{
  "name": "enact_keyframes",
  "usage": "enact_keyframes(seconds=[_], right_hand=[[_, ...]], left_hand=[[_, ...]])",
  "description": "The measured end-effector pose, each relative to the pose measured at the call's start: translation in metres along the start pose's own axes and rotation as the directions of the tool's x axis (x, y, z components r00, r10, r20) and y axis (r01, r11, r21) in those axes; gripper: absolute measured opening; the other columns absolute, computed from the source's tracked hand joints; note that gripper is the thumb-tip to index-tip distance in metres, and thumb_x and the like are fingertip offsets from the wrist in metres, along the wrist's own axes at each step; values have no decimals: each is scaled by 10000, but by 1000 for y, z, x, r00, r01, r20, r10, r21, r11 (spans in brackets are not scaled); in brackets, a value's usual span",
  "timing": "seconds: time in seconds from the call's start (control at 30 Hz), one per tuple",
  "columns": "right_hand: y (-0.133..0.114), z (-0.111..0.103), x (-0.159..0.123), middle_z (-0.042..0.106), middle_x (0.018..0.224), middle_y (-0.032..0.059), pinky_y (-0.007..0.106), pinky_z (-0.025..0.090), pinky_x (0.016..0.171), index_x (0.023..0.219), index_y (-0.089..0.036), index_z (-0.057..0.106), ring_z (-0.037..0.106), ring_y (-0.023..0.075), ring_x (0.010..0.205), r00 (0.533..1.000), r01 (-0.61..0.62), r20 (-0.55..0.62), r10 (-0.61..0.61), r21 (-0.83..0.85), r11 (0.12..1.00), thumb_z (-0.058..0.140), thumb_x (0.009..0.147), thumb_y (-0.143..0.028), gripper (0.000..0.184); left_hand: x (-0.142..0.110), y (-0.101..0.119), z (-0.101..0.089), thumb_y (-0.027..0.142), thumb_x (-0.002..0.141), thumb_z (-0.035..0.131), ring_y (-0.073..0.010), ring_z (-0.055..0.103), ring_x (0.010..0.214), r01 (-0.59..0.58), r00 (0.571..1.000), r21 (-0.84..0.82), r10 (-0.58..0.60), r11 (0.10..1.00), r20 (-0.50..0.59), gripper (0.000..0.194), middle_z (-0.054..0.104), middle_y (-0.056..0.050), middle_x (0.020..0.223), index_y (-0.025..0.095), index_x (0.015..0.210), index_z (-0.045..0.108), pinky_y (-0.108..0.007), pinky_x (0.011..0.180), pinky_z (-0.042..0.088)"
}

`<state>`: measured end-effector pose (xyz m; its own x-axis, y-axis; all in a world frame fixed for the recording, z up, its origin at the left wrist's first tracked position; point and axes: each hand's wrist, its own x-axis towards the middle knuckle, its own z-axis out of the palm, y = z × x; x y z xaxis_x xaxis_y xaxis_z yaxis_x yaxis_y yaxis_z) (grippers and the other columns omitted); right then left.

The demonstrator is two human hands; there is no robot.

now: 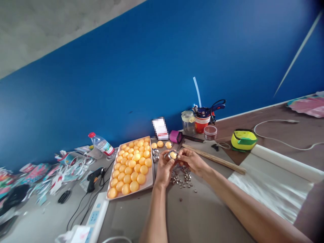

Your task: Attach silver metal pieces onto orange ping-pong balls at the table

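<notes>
My left hand is closed round a ping-pong ball with shiny silver pieces around it and an orange patch facing me. At the ball's right edge, the fingertips of my right hand are pinched together; whether a small piece sits between them is hidden. Below both hands lies a scatter of small silver gems on the grey table. Two silver-covered balls rest left of my fingers, and a few plain orange balls lie just behind.
A shallow box of orange balls stands to the left, near a glue gun, power strip and bottle. Behind my right hand are a wooden stick, jar and cups. White sheeting lies right.
</notes>
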<state>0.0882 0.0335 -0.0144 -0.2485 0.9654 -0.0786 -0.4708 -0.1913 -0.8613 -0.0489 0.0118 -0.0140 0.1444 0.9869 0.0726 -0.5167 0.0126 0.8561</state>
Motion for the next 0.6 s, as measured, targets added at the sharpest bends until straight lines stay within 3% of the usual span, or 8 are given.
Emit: enact_keyframes(seconds=[0.13,0.23,0.3,0.37,0.47,0.53,0.6], right_hand=[[6,0,4,490,497,-66,218,300,465,619,-183,492,426,71,443,997,52,-38,-60,-177,983,759,566,-387,340],[6,-2,6,460,501,-70,220,293,467,649,-189,484,393,72,443,996,93,4,-94,-230,969,684,637,-414,301],[4,-6,6,489,547,-51,227,315,491,696,-182,523,411,84,475,991,133,58,-120,-353,926,623,689,-405,245],[2,-11,4,554,644,-12,242,354,554,773,-170,590,474,113,563,981,193,118,-152,-593,782,595,708,-352,193],[2,-15,-1,612,818,44,272,381,669,938,-176,648,540,165,720,960,279,247,-132,-880,384,608,692,-273,268],[3,-12,-6,618,900,70,292,380,718,1015,-189,644,558,183,765,944,328,322,-68,-932,154,603,707,-257,318],[4,-8,-10,618,951,85,299,371,744,1013,-199,645,571,187,788,936,353,352,-24,-936,8,574,749,-244,277]], left_hand=[[0,-1,0,208,693,732,-170,597,929,10,1000,5,-10,1000,-13,393,617,-19,1031,244,1027,530,-359,858,462],[1,0,2,229,709,720,-170,600,933,0,1000,-36,-1,999,-18,383,618,-16,1018,256,1042,533,-365,870,455],[3,1,1,228,710,719,-167,602,948,-21,998,-76,17,997,-57,415,612,-12,1049,279,1074,527,-366,887,443],[6,2,-1,227,695,729,-164,613,944,-55,991,-113,40,992,-130,467,610,-3,1056,305,1104,517,-371,903,431],[9,3,-4,224,665,748,-176,623,952,-96,977,-140,66,986,-202,499,613,-3,1038,302,1105,526,-368,918,420],[10,2,-6,215,661,749,-193,623,976,-94,978,-156,62,983,-199,486,612,-10,1030,287,1090,534,-367,918,420],[10,1,-5,208,660,751,-203,626,981,-80,979,-160,47,984,-198,470,610,-8,1014,281,1073,537,-364,901,429]])
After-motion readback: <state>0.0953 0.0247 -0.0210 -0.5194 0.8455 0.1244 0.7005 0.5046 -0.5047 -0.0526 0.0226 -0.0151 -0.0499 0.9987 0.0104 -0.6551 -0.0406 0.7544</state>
